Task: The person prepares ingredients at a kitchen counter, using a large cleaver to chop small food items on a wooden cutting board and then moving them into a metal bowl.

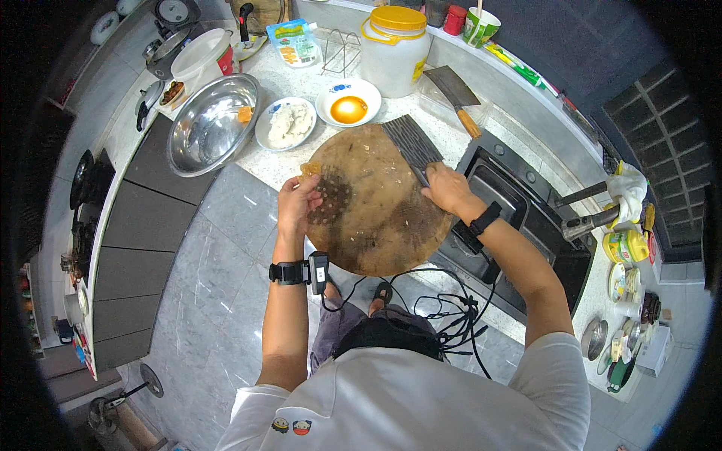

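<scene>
Mid-frame: left hand [295, 199] pinches 1 amber piece [309, 170], probably soft, slippery; hold by edge. Right hand [451, 189] grips cleaver [411, 145], likely heavy, stiff; hold at handle.

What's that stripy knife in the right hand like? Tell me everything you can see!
The stripy knife is a cleaver with a broad, roughly rectangular blade. It looks like dark grey metal, covered in wavy, darker lines. The person's right hand is closed around the handle and hides it. The blade lies over the far right part of the round wooden board, slanting up and left from the hand. I can't tell whether it touches the board.
</scene>
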Demonstrator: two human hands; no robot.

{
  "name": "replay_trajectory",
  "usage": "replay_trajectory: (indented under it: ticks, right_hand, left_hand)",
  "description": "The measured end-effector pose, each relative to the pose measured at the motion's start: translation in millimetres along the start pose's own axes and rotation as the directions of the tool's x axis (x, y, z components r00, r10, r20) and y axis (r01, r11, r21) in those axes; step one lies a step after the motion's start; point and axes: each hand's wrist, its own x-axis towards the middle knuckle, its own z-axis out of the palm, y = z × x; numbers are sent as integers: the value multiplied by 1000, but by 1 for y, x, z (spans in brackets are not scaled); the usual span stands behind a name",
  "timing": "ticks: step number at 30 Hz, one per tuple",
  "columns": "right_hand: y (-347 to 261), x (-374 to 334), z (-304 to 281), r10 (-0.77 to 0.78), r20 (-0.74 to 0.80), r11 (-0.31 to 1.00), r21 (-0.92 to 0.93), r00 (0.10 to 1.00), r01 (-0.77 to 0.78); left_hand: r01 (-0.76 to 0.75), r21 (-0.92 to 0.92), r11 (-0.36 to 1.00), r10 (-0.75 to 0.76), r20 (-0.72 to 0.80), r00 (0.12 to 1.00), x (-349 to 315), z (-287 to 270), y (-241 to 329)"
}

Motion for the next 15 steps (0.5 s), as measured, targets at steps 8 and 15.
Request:
replay_trajectory:
  ticks: [8,15]
  right_hand:
    - [-24,41,18,-231,-138,956,-218,963,197]
    - [-20,55,20,-237,33,938,-253,971,237]
  left_hand:
    - [-81,158,984,72,61,996,-13,24,7]
    - [-91,144,985,81,78,994,-16,19,7]
